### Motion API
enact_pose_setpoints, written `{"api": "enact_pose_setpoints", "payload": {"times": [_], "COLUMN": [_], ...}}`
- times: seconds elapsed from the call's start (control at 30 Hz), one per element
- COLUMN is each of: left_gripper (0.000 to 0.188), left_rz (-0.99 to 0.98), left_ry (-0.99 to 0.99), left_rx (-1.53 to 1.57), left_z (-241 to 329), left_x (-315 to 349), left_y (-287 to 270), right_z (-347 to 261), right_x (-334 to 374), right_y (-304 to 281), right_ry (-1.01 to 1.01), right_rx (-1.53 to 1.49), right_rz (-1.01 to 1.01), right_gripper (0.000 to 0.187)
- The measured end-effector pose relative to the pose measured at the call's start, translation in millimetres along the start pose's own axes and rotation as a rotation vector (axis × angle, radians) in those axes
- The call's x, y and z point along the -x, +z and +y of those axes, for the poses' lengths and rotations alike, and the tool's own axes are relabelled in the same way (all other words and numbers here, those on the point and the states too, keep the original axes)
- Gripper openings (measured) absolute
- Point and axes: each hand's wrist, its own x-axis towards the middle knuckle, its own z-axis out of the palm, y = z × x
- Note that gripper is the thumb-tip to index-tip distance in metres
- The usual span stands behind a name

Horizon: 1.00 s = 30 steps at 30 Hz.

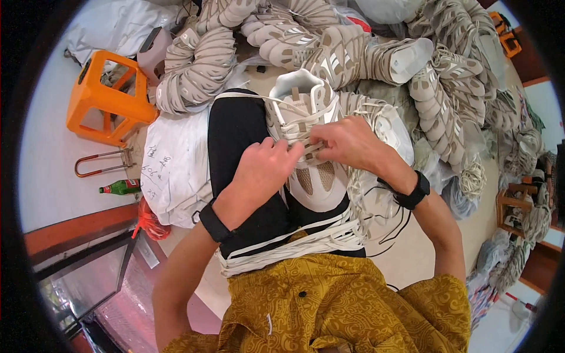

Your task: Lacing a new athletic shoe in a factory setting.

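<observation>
A beige and white sneaker (319, 183) lies across my lap, toe toward me, its collar pointing away. Cream shoelace (289, 130) runs through its eyelets, with a long free end trailing left over my dark trouser leg (232, 132). My left hand (265, 170) is closed at the left side of the lacing, thumb and fingers pinching the lace. From the right, my right hand (350, 144) pinches lace over the lower eyelets; its fingertips partly cover that spot. A bundle of loose cream laces (318, 242) rests across my thighs.
Stacks of similar shoe uppers (197, 65) crowd the far side, with more piles (444, 106) on the right. At left are an orange plastic stool (88, 97), a white sack (173, 170) and a green bottle (122, 187). Thin black cords (395, 226) lie to the right.
</observation>
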Motion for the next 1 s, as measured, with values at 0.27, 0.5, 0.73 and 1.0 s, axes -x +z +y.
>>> {"api": "enact_pose_setpoints", "payload": {"times": [0.27,0.5,0.73,1.0], "left_gripper": [0.020,0.019,0.015,0.017], "left_rz": [-0.003,-0.036,0.033,0.031], "left_ry": [0.041,-0.307,-0.327,-0.176], "left_rx": [0.035,0.551,0.634,0.425], "left_z": [-8.3,-2.6,0.6,0.1], "left_x": [-0.4,8.0,8.5,9.1], "left_y": [3.0,1.0,3.8,1.2], "right_z": [7.5,-6.9,-17.6,-22.4], "right_x": [-0.2,-9.9,-24.0,-25.7], "right_y": [-3.4,-8.9,0.3,-7.0], "right_ry": [0.021,0.133,0.118,0.112], "right_rx": [0.066,0.032,0.103,0.214], "right_rz": [-0.105,-0.231,-0.313,-0.342], "right_gripper": [0.015,0.015,0.016,0.019]}}
